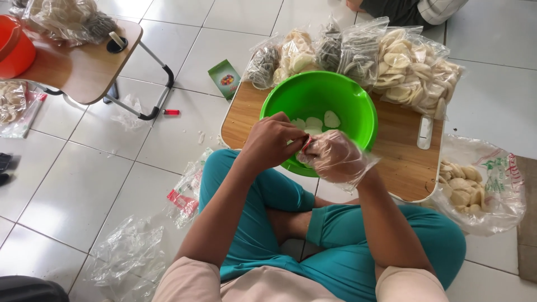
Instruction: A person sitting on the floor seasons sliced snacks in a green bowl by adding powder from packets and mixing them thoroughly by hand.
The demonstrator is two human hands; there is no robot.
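Hands [305, 148] pinching bag, green bowl [358, 106] holding crackers [316, 122]

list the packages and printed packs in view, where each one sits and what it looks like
Green carton: small flat box on the floor tiles left of the low table, green with a colourful picture.
Clear cracker bags: row along the table's far edge behind the green bowl, holding pale and dark crackers.
Printed plastic bag: floor right of the table, clear with red and green print, pale crackers inside.
Red-edged wrapper: clear, on the floor beside the left knee.
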